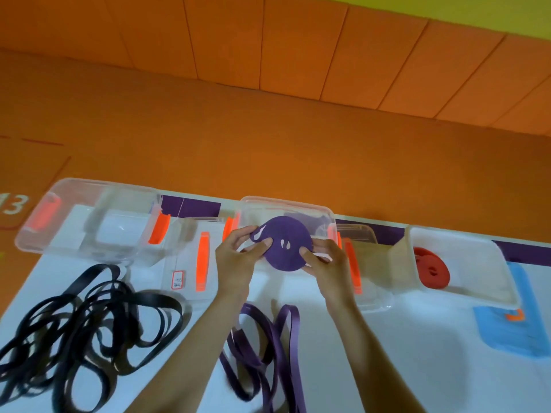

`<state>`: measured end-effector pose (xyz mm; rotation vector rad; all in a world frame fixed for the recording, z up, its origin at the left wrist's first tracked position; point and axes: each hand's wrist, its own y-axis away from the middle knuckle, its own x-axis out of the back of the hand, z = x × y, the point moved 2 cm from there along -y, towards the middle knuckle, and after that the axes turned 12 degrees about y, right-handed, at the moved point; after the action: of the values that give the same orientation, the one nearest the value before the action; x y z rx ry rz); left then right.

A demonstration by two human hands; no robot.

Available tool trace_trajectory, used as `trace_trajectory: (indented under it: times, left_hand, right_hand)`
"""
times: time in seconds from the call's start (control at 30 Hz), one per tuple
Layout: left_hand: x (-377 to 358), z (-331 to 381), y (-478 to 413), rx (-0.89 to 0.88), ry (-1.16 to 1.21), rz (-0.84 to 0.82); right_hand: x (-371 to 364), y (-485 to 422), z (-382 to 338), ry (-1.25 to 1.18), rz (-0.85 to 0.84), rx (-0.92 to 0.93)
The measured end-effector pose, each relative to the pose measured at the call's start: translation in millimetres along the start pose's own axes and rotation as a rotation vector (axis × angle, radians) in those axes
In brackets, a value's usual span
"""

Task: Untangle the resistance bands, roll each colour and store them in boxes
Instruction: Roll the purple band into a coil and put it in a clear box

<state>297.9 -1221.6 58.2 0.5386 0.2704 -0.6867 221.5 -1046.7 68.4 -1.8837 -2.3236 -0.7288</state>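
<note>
A rolled purple band (283, 244) forms a flat disc, held up over the middle clear box (286, 204). My left hand (238, 254) grips its left edge and my right hand (325, 260) grips its right edge, thumbs pressed on its face. Loose purple bands (268, 353) lie on the white table between my forearms. A tangle of black bands (86, 329) spreads over the table's left side. A rolled red band (430, 271) sits inside the tilted clear box (465, 242) at the right.
An empty clear box (86, 216) with orange latches stands at the back left. Clear lids with orange clips (202, 260) lie between the boxes. A blue lid (512, 329) lies at the right. The white table (417, 353) ends at an orange floor behind the boxes.
</note>
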Motion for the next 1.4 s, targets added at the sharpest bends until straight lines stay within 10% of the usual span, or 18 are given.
trace_trajectory:
  times: [0.3,1.0,1.4]
  left_hand:
    - [-30,-49,-93,0.099,-0.284,0.070]
    - [-18,-118,-157,0.243,-0.952,0.133]
    - [-41,-89,-128,0.070,-1.247,-0.139]
  right_hand:
    - [-19,-98,26,0.596,-0.248,-0.068]
    - [-68,-143,80,0.865,-0.602,-0.295]
    - [-31,-84,13,0.950,-0.271,0.301]
